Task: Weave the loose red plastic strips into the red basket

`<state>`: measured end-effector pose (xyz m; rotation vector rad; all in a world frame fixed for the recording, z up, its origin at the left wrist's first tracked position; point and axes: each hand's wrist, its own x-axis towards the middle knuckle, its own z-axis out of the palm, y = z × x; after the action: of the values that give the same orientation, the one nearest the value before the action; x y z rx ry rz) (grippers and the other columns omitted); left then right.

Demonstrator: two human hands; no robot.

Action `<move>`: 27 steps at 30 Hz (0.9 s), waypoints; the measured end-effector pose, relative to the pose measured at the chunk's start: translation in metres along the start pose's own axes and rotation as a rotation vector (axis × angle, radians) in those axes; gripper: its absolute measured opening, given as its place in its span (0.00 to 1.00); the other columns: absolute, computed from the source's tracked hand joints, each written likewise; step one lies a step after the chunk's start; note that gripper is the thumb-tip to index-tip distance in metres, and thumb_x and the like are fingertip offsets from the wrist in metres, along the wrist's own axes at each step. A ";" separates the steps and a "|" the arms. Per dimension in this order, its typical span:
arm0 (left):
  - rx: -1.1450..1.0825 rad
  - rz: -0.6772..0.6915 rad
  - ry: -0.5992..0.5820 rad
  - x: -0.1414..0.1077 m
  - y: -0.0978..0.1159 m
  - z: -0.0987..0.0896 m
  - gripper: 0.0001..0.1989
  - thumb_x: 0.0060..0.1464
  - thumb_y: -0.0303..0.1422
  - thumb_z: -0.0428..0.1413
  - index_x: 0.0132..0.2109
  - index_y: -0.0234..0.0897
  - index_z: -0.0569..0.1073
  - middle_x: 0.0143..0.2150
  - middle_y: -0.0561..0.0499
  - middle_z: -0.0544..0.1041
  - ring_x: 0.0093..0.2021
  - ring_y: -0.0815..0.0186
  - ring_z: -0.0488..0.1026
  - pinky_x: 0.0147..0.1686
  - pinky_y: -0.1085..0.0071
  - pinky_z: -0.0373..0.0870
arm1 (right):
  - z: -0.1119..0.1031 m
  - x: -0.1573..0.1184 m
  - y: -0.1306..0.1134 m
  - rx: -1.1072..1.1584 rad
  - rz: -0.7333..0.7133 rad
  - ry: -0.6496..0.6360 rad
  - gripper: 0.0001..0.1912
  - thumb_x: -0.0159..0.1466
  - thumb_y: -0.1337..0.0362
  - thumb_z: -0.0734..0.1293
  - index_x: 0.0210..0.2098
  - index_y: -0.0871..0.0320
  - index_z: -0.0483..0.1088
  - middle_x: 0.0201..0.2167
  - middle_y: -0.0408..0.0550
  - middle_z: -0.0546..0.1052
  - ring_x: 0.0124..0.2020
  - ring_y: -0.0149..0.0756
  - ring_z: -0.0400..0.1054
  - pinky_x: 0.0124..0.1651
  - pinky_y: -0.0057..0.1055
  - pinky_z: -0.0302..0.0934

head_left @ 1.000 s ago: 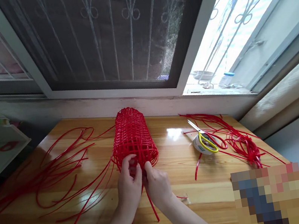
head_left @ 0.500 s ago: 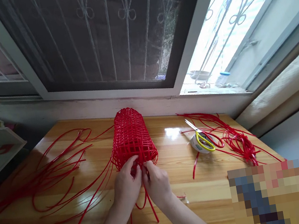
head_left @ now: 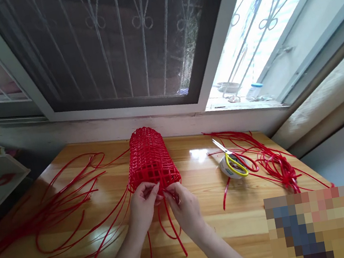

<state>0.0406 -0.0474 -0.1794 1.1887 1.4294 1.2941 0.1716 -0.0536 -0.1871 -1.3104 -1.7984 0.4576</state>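
Fingertips hide the pinch point (blurred patch lower right). Left hand (head_left: 143, 206) and right hand (head_left: 183, 204) pinch red strands (head_left: 169, 222) just below the red woven basket (head_left: 150, 159), lying on the bench (head_left: 207, 224).

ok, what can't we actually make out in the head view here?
- Strand at the basket rim: the fingertips of the left hand and right hand cover where it enters the weave, and each grip.
- Table, lower right: pixelated patch hides what lies there.
- Roll under the scissors: too small to identify.
- Loose strands: ends cut by the left edge.
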 end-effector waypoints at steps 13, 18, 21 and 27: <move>0.504 0.452 0.196 -0.028 -0.014 -0.036 0.06 0.61 0.34 0.47 0.40 0.38 0.67 0.51 0.42 0.73 0.43 0.62 0.76 0.41 0.64 0.75 | -0.012 0.018 0.000 -0.088 -0.289 0.058 0.18 0.67 0.63 0.59 0.55 0.54 0.64 0.61 0.54 0.62 0.64 0.44 0.51 0.60 0.48 0.54; 0.522 0.683 0.280 -0.024 -0.021 -0.032 0.04 0.59 0.27 0.51 0.41 0.38 0.68 0.45 0.46 0.65 0.42 0.65 0.71 0.35 0.71 0.76 | 0.011 0.020 0.019 -0.032 -0.206 -0.085 0.27 0.66 0.59 0.60 0.64 0.53 0.53 0.68 0.54 0.47 0.69 0.45 0.39 0.64 0.48 0.50; 0.500 0.749 0.258 -0.026 -0.021 -0.036 0.06 0.58 0.25 0.52 0.41 0.40 0.69 0.41 0.49 0.66 0.41 0.67 0.71 0.36 0.71 0.76 | 0.017 0.020 0.028 0.081 -0.153 -0.080 0.27 0.67 0.59 0.59 0.64 0.54 0.53 0.68 0.55 0.48 0.68 0.40 0.44 0.64 0.43 0.51; 0.141 0.810 0.387 -0.041 -0.001 -0.057 0.06 0.58 0.24 0.50 0.40 0.40 0.67 0.40 0.53 0.66 0.29 0.73 0.73 0.28 0.71 0.78 | 0.018 0.020 0.042 0.170 -0.126 -0.032 0.26 0.68 0.60 0.58 0.64 0.54 0.51 0.67 0.55 0.51 0.68 0.37 0.44 0.65 0.42 0.48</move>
<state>-0.0075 -0.0987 -0.1744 1.7864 1.3545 2.0859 0.1801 -0.0159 -0.2187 -1.0720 -1.8136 0.5517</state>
